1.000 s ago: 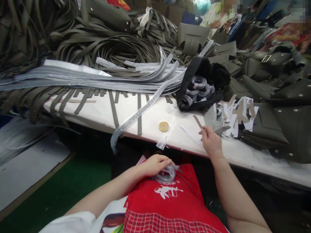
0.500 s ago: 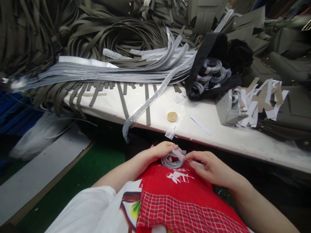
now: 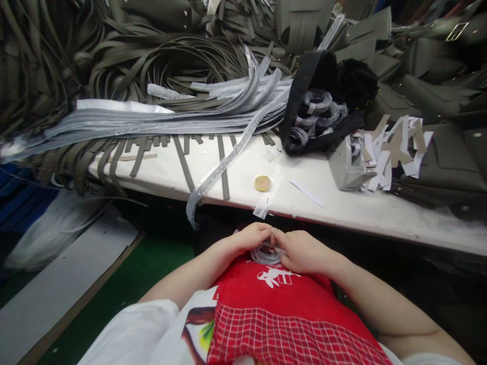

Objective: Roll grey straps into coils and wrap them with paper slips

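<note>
A coil of clear, greyish strip rests against the red apron, close below the table's front edge. My left hand is closed on the coil's upper left side. On its upper right side, my right hand is closed too, its fingertips meeting those of my left hand. Fingers cover the coil's top, and the pale strip between them is mostly hidden.
A white table holds a yellow tape roll, a long bundle of grey strips, a black bag with several coils, and a grey dispenser beside paper strips. Dark straps lie behind.
My right hand has moved left onto the coil, against my left hand. The pale strip that stretched between the hands is now mostly covered. The view has shifted slightly.
</note>
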`<move>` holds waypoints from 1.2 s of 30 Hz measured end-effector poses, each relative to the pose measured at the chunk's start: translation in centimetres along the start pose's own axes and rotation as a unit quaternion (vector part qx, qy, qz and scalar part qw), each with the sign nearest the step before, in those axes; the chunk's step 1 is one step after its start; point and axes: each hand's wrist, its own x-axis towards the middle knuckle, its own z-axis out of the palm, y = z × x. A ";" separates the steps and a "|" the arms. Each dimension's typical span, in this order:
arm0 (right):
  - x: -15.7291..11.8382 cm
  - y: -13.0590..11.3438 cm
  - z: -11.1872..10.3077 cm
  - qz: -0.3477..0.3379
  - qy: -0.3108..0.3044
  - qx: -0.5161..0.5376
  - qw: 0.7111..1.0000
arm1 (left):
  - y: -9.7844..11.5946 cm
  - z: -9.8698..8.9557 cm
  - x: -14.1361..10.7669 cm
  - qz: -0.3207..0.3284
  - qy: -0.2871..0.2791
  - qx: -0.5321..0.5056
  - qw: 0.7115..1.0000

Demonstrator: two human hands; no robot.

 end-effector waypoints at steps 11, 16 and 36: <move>0.5 2.7 2.2 0.024 0.167 0.349 0.922 | 1.9 0.3 -2.1 0.095 -0.043 0.144 0.984; 1.6 4.5 5.2 0.131 0.178 0.455 0.863 | 1.6 0.9 -2.6 0.129 -0.013 0.211 0.969; 0.5 3.0 4.6 0.075 0.083 0.568 0.816 | 1.0 2.5 -3.6 0.095 0.167 0.246 0.950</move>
